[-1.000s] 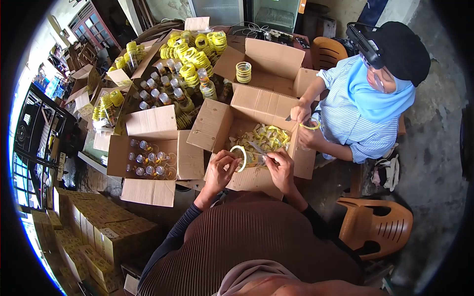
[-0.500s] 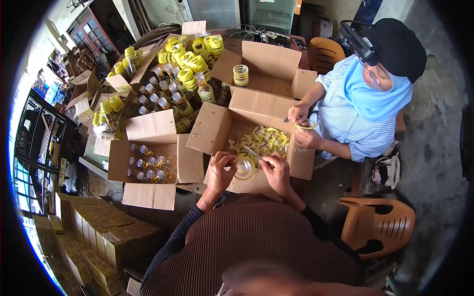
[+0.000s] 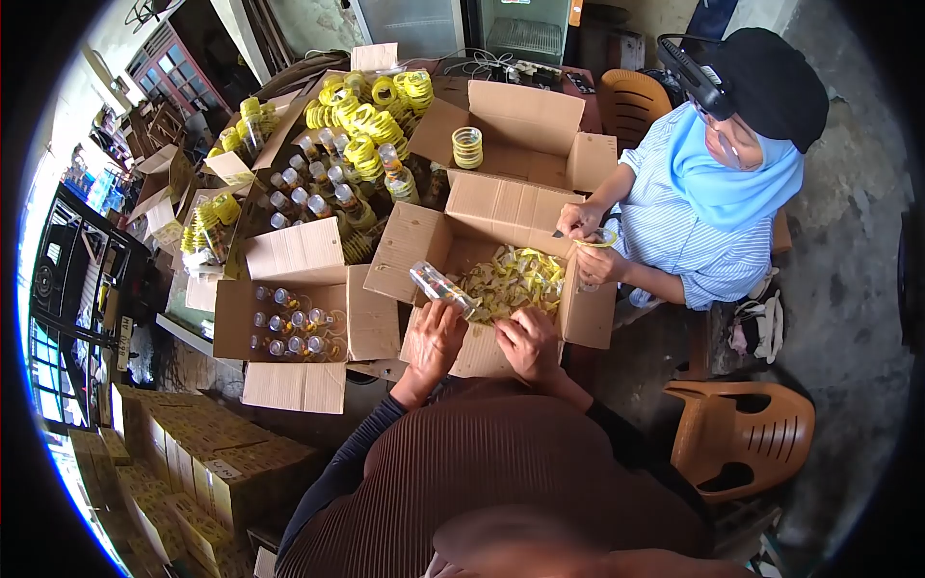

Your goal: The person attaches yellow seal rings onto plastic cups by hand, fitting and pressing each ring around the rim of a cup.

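My left hand [image 3: 436, 339] holds a clear cylindrical container [image 3: 443, 288] by its lower end, tilted over the near left side of an open carton [image 3: 409, 252]. Dark and orange bits show through its wall. My right hand [image 3: 530, 342] is at the carton's near edge with its fingers pressed together; what they hold, if anything, is too small to make out. Yellow and whitish scraps [image 3: 515, 279] lie inside the carton, beyond my hands.
A co-worker [image 3: 713, 193] on the right holds a yellow ring. At left, a carton [image 3: 279, 332] contains clear containers. Yellow ring stacks [image 3: 371, 120] and a carton with one ring stack [image 3: 530, 120] stand behind. An orange chair [image 3: 747, 433] is at right.
The container in my left hand has swung from end-on to lying lengthwise, pointing up and left. My right hand has moved slightly down and left; the pale strip by its fingers no longer shows.
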Demonstrator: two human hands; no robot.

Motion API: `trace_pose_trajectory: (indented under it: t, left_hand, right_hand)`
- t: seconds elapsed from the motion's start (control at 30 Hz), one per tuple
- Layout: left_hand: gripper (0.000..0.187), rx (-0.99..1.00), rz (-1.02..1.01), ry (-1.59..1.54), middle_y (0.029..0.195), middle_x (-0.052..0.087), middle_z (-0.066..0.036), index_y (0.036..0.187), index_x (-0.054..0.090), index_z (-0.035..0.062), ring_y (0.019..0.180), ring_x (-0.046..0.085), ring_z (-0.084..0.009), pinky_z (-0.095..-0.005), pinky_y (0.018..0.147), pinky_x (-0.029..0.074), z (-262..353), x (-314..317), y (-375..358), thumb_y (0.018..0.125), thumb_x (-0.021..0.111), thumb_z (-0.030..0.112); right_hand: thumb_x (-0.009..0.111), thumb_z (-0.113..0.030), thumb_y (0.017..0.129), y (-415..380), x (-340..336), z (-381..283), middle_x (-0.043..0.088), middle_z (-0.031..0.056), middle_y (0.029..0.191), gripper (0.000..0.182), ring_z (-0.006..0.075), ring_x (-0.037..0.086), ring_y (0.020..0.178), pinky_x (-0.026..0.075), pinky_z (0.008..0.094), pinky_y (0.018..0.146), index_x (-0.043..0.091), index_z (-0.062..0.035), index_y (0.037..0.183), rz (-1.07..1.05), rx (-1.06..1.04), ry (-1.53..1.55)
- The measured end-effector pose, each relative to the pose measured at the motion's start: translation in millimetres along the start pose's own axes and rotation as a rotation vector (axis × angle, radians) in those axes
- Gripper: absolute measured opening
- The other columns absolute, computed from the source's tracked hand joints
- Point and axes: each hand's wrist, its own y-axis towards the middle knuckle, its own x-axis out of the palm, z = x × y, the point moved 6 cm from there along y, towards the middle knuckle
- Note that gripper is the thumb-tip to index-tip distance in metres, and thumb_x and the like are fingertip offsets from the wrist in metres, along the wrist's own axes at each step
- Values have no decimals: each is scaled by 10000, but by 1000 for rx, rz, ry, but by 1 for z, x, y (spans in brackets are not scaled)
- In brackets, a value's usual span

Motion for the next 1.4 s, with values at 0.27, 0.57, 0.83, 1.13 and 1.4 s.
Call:
trace_pose_trajectory:
  t: [0.27,0.57,0.83,1.13,1.4]
  left_hand:
    - [206,51,-35,60,873,595,-62,878,594,74,779,618,-262,-371,610,539,7,-1,1,713,700,12]
    - [198,75,-76,28,899,602,-46,895,594,76,770,624,-248,-371,615,544,3,9,-8,735,706,40]
    - [200,150,-122,-25,1010,602,-81,973,608,43,810,637,-242,-349,586,545,5,18,-24,788,679,61]
    - [190,62,-87,22,895,609,-64,899,602,61,761,644,-255,-370,631,536,0,11,-15,740,701,31]
    - [186,97,-104,41,921,604,-70,920,599,62,786,640,-247,-360,614,538,1,15,-18,759,691,44]
  right_hand:
    - [719,-112,755,-7,9,4,510,47,800,242,224,583,775,497,360,660,685,-95,995,-53,21,-57]
    - [684,-116,772,-10,21,10,513,92,852,187,260,586,828,510,385,695,630,-48,938,-96,40,-50]
    - [654,-71,777,-17,49,34,507,123,848,123,308,578,803,491,414,679,570,-29,856,-167,183,16]
    - [653,-52,777,4,4,-1,505,115,812,99,306,583,801,498,408,690,557,-28,783,-84,113,27]
    - [646,-57,767,-6,26,9,484,130,803,86,320,561,799,473,419,698,572,-21,794,-143,103,47]
